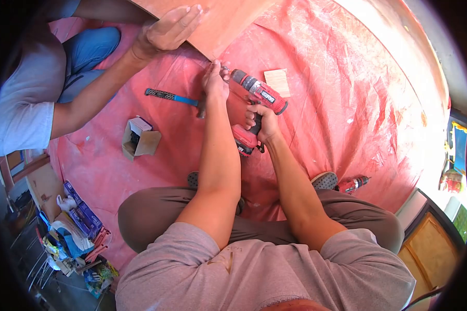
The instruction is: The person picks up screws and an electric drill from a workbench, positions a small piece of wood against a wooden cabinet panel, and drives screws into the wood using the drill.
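Note:
My right hand [263, 122] is wrapped round the handle of a red and black cordless drill [262, 92]. The drill's chuck points up and left, towards my left hand [216, 81]. That hand has its fingers pinched together at the lower corner of a reddish wooden board [228, 23]; whatever small thing lies between them is too small to make out. Against the same board rests another person's hand [172, 30], at its left edge. A hammer [174, 97] with a blue and black handle lies just left of my left forearm, its head partly hidden.
Red sheeting [316, 129] covers the floor. An opened small carton [140, 137] sits to the left, and a wood block [278, 82] lies beyond the drill. A second red drill [353, 184] is by my right knee. Boxes and supplies [83, 217] crowd the lower left.

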{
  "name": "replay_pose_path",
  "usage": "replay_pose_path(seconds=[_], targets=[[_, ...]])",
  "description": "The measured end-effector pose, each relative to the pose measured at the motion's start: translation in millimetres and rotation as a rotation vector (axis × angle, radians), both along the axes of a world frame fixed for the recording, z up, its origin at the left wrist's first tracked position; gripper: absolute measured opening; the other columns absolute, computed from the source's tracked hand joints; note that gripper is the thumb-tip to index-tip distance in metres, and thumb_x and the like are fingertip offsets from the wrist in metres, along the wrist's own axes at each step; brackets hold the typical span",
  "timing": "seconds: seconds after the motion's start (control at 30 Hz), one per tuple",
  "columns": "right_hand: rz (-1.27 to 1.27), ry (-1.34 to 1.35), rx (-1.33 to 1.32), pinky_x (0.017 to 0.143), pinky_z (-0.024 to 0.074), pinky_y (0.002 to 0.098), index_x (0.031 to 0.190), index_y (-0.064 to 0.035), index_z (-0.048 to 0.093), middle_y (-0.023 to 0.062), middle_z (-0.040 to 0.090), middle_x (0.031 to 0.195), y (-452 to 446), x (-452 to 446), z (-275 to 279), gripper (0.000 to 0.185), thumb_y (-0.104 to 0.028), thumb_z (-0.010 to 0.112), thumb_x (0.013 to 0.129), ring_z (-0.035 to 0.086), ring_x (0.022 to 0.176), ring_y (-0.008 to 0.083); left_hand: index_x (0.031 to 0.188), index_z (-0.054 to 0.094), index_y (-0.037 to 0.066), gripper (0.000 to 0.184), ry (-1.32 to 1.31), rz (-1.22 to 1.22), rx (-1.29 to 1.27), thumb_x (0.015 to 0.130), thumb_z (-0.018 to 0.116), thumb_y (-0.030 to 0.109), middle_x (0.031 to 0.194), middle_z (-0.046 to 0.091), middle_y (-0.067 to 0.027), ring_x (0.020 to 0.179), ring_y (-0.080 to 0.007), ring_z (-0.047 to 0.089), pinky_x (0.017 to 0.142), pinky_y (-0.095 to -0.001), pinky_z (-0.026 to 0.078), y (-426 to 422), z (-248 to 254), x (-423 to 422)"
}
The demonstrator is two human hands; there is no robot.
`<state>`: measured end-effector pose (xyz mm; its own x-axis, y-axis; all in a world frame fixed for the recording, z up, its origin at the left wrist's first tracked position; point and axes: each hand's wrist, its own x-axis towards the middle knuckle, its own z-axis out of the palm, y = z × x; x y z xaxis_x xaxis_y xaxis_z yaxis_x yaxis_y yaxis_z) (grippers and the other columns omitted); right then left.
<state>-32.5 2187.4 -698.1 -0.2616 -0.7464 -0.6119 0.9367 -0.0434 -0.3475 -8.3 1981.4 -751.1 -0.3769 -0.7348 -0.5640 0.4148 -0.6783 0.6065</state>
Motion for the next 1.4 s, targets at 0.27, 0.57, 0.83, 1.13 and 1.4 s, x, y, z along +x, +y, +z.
replay_pose_path(seconds=[0.27,0.57,0.83,1.13,1.4], targets=[[-0.007,-0.026,-0.006,0.054,0.0432,0.0317,0.125,-0.0063,0.059,0.0000,0.050,0.069,1.6,3.3,-0.2,0.033,-0.010,0.064,0.093,0.046,0.053,0.0128,0.108,0.064,0.004,0.015,-0.033,-0.028,-0.046,0.107,0.064,0.019,0.094,0.073,-0.0127,0.062,-0.0080,0.055,0.051,-0.0213,0.042,0.4,-2.3,3.2],[-0.033,-0.115,-0.057,0.054,0.0422,0.0325,0.122,-0.0054,0.061,0.0007,0.051,0.069,4.9,0.3,-11.6,0.029,-0.010,0.062,0.093,0.045,0.053,0.0137,0.113,0.065,0.000,0.020,-0.167,-0.180,-0.132,0.107,0.065,0.019,0.092,0.072,-0.0113,0.062,-0.0080,0.054,0.050,-0.0211,0.041,0.8,4.2,-0.9],[-0.045,-0.015,-0.078,0.053,0.0419,0.0329,0.110,-0.0032,0.059,0.0012,0.051,0.069,-4.8,-4.0,-5.7,0.019,-0.010,0.063,0.092,0.045,0.052,0.0146,0.113,0.065,0.000,0.018,-0.108,-0.165,-0.218,0.107,0.063,0.018,0.092,0.072,-0.0101,0.061,-0.0069,0.053,0.051,-0.0207,0.041,-3.1,23.5,-15.9],[0.019,0.077,-0.045,0.054,0.0419,0.0325,0.111,-0.0037,0.059,0.0009,0.050,0.070,0.3,-13.7,-10.3,0.022,-0.011,0.063,0.091,0.045,0.054,0.0141,0.112,0.066,0.008,0.012,-0.023,-0.048,-0.270,0.107,0.062,0.018,0.085,0.069,-0.0030,0.060,-0.0045,0.054,0.048,-0.0198,0.040,11.6,34.4,-14.4],[0.099,0.081,-0.064,0.058,0.0398,0.0331,0.111,-0.0094,0.065,-0.0009,0.047,0.069,10.2,-19.3,-26.7,0.020,-0.015,0.064,0.091,0.043,0.054,0.0138,0.108,0.071,0.008,0.014,-0.124,0.065,-0.241,0.105,0.068,0.021,0.082,0.075,-0.0041,0.056,-0.0043,0.054,0.048,-0.0208,0.042,19.0,0.9,-29.1]])
